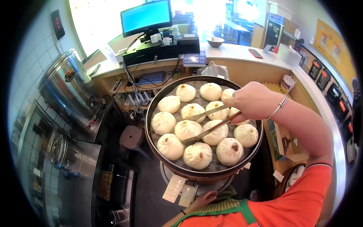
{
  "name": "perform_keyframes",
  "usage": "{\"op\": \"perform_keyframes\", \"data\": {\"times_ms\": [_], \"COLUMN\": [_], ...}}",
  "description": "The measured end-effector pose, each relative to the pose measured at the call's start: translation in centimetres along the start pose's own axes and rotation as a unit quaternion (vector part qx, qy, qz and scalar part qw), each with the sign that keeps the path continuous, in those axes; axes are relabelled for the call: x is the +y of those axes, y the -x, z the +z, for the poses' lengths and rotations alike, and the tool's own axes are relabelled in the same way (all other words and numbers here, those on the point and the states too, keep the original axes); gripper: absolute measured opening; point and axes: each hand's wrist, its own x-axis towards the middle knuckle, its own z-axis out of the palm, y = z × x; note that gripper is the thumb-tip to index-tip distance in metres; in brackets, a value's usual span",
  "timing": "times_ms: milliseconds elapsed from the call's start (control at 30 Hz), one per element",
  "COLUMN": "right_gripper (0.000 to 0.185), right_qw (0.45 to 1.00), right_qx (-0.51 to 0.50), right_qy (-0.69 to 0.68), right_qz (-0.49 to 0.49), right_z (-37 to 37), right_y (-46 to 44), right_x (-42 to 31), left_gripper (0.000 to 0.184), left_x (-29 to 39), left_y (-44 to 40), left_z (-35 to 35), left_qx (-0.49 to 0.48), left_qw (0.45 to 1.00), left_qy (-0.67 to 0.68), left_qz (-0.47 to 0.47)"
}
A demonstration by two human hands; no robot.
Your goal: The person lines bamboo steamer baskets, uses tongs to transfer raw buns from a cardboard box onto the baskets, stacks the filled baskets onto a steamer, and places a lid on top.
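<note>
My right hand (251, 102) is closed around a pair of metal tongs (213, 128) over the right side of a round steamer tray (148, 130). The tongs' arms are spread, with their tips on either side of a steamed bun (188, 129) near the middle of the tray. Whether they press on it I cannot tell. Several more white pleated buns surround it, one with a brown-stained top (230, 151). Low in the view, my left hand (204, 199) is beside the checked apron (223, 204), fingers curled; what they hold, if anything, is hidden.
Steel urns (72, 87) and a metal counter (81, 162) stand on the left. Behind the steamer runs a counter with a monitor (146, 17), a bowl (215, 41) and a phone (255, 53). A stool (131, 136) stands left of the steamer. Pale tags (174, 188) hang at its front.
</note>
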Motion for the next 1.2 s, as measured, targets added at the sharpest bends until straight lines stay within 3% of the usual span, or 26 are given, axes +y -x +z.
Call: {"op": "perform_keyframes", "data": {"times_ms": [67,167,267,333,400,500,533,633,700,767,800,900,967,1067,1100,1167,1200], "right_gripper": [0.046,0.051,0.053,0.058,0.046,0.045,0.047,0.056,0.061,0.06,0.06,0.053,0.048,0.047,0.047,0.046,0.043], "right_qw": [1.0,0.989,0.913,0.811,0.766,0.717,0.692,0.625,0.583,0.596,0.592,0.63,0.644,0.652,0.647,0.603,0.583], "right_qx": [-0.008,0.049,0.209,0.214,0.253,0.335,0.337,0.284,0.258,0.249,0.253,0.233,0.309,0.37,0.372,0.488,0.495], "right_qy": [-0.002,-0.138,-0.339,-0.484,-0.454,-0.231,-0.232,-0.228,-0.302,-0.345,-0.349,-0.35,-0.363,-0.35,-0.351,-0.285,-0.226], "right_qz": [0.029,0.024,0.09,0.248,0.378,0.566,0.594,0.691,0.709,0.681,0.681,0.653,0.598,0.561,0.565,0.564,0.604], "right_z": [0.4,0.2,3.1,5.3,10.2,23.3,27.0,36.6,41.1,44.1,45.5,48.5,48.9,42.7,40.6,36.0,33.6], "right_y": [0.6,3.9,10.1,15.9,22.1,32.3,35.4,41.2,41.5,40.8,40.6,39.2,38.6,38.3,38.9,40.7,42.1], "right_x": [0.3,2.9,7.2,9.2,11.3,14.9,14.7,13.7,13.9,14.8,15.2,16.3,16.7,15.5,15.2,15.0,15.1], "left_gripper": [0.04,0.04,0.041,0.044,0.046,0.05,0.052,0.053,0.067,0.077,0.073,0.057,0.042,0.039,0.039,0.043,0.048], "left_x": [-0.5,-0.2,-0.5,1.7,2.5,6.3,7.9,8.9,10.9,12.0,13.2,14.8,12.2,15.7,18.2,23.9,26.8], "left_y": [-0.3,-1.1,-2.5,-3.2,-5.2,-8.5,-10.1,-17.2,-22.4,-27.4,-29.3,-33.1,-36.1,-32.0,-29.9,-27.8,-27.9], "left_z": [0.2,0.4,0.6,1.6,2.6,6.3,7.7,12.3,16.1,19.4,20.9,22.6,21.8,21.3,21.2,21.5,22.2], "left_qx": [0.002,-0.001,-0.038,-0.068,-0.129,-0.18,-0.206,-0.192,-0.103,-0.02,0.01,0.074,0.09,0.097,0.118,0.073,0.043], "left_qw": [1.0,1.0,0.997,0.998,0.991,0.982,0.976,0.981,0.995,0.999,0.998,0.996,0.978,0.955,0.955,0.938,0.927], "left_qy": [-0.03,-0.013,-0.04,-0.007,-0.018,-0.035,-0.044,-0.008,0.011,0.017,0.04,0.05,0.114,0.195,0.167,0.155,0.153], "left_qz": [0.001,0.005,0.048,0.002,-0.006,-0.034,-0.055,0.01,0.0,0.027,0.057,-0.002,0.149,0.2,0.216,0.302,0.339]}}
